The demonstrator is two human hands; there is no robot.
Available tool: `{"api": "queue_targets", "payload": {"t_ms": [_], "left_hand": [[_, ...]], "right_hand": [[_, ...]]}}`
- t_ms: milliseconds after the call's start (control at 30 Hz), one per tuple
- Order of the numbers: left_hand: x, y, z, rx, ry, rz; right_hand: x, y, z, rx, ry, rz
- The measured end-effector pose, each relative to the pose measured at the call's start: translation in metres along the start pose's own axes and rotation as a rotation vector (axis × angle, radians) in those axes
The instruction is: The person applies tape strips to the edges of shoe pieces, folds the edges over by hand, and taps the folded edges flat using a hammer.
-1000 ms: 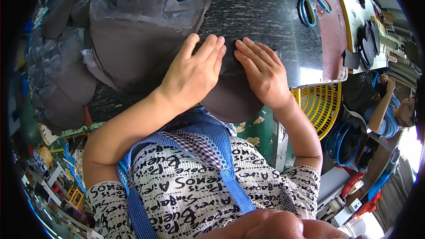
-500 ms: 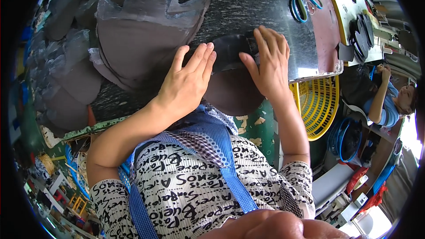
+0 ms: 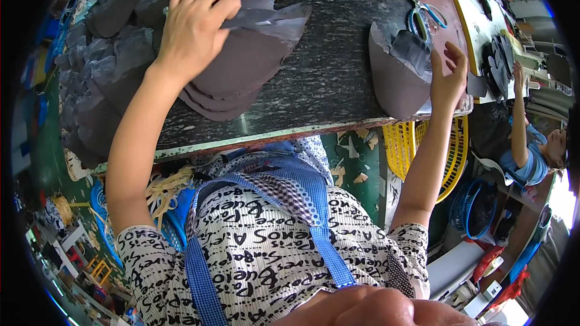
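Left hand (image 3: 193, 30) fingers pinch the top dark cut piece (image 3: 266, 18) off a stack (image 3: 235, 72) on the counter (image 3: 332, 66). Right hand (image 3: 448, 78), fingers spread open, touches one curved dark piece (image 3: 396, 81) whose rounded end points toward the counter's near edge.

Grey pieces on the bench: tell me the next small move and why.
Probably lift the top piece off the stack and bring it to the bare middle of the bench. The left hand already pinches the top piece's edge, and the right hand is open beside the set-aside pile.
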State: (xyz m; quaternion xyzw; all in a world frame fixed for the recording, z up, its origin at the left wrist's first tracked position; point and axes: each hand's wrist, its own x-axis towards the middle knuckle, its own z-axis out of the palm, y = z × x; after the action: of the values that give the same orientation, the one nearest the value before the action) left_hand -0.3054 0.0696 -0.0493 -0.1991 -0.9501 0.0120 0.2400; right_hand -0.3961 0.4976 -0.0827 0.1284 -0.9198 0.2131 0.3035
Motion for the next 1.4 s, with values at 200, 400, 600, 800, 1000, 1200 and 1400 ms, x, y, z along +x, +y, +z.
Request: {"api": "queue_targets", "payload": {"t_ms": [200,400,600,800,1000,1200,1400], "left_hand": [[0.045,0.066,-0.052,-0.913,-0.403,0.064],[0.039,0.077,0.061,-0.825,-0.400,0.066],[0.031,0.093,0.051,-0.747,-0.233,-0.009],[0.001,0.108,0.048,-0.618,-0.088,-0.132],[-0.010,0.114,0.047,-0.585,-0.087,-0.164],[-0.017,0.121,0.042,-0.364,-0.018,-0.049],[-0.017,0.122,0.040,-0.250,-0.019,0.056]], "right_hand": [[-0.014,-0.096,-0.046,0.672,0.335,0.015],[-0.092,-0.147,-0.002,0.243,-0.629,-0.427],[-0.105,-0.156,0.011,0.056,-0.684,-0.433],[-0.084,-0.135,0.024,0.319,-0.245,-0.314],[-0.073,-0.122,0.037,0.325,-0.255,-0.474],[-0.074,-0.123,0.033,0.286,-0.294,-0.493],[-0.074,-0.122,0.030,0.257,-0.363,-0.539]]}}
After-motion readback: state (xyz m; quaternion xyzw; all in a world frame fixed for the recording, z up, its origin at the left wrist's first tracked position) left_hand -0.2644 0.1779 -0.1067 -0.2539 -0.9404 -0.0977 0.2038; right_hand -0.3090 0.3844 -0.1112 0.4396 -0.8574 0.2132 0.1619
